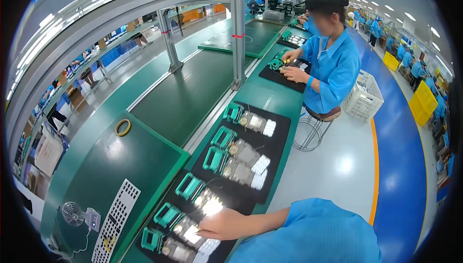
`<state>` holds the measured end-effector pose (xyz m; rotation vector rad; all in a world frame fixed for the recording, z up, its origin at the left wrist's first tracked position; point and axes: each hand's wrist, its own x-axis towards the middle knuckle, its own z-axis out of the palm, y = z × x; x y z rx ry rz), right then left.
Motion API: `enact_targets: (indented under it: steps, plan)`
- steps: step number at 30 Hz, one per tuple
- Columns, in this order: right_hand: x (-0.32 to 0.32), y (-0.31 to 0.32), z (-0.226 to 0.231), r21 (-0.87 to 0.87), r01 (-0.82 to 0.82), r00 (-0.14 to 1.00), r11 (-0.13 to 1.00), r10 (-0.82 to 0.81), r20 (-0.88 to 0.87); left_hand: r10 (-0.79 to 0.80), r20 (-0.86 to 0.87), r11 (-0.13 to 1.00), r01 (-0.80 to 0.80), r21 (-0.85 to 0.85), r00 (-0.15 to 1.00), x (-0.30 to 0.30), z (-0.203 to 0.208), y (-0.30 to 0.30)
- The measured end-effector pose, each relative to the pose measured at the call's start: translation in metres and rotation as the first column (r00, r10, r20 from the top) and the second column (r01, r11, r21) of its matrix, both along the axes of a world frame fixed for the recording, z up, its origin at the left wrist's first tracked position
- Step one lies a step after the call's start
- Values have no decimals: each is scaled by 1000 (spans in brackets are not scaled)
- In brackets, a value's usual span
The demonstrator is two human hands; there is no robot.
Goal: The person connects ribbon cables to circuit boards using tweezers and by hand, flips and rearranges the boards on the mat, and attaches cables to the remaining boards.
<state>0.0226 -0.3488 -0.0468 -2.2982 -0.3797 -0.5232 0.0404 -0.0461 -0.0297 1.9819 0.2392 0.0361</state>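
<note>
My right hand (224, 224) reaches in from the right in a blue sleeve (308, 236). Its fingers are drawn together, low over a row of small assemblies on a black mat (241, 193). Whatever they pinch, if anything, is too small to make out. Close to the fingertips lie a shiny grey assembly (182, 228) and a green rectangular frame (169, 215). Just beyond sits a similar green frame (189, 186), its assembly partly lost in glare. White segmented pieces (208, 247) lie below the hand. My left hand is out of view.
A co-worker (328, 65) in blue handles parts farther along the bench. A metal post (238, 31) rises from the bench. On the left are a tape roll (123, 127), a white perforated strip (115, 219) and a small fan (73, 213). A white crate (362, 96) stands on the floor.
</note>
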Motion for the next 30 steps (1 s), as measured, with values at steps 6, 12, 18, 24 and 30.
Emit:
enact_targets:
  steps: [6, 12, 18, 24, 30]
  plan:
    - [-1, 105, -4, -27, 145, 988, 989, -146, -53, -306, -36, 837, 251, -485, 951, 13, -16, 30]
    - [6, 184, -6, -16, 264, 933, 965, -259, -249, -469, 65, 570, 358, -739, 881, 40, -40, 59]
    - [-1, 202, -17, -74, 290, 885, 954, -297, -357, -514, 24, 517, 332, -789, 857, 52, -28, 75]
    - [2, 209, -23, -54, 221, 921, 974, -227, -318, -337, 136, 795, 359, -489, 932, 48, -9, 115]
    - [10, 214, -26, -47, 29, 929, 998, -44, -366, -81, 250, 991, 52, 124, 965, 51, -23, 237]
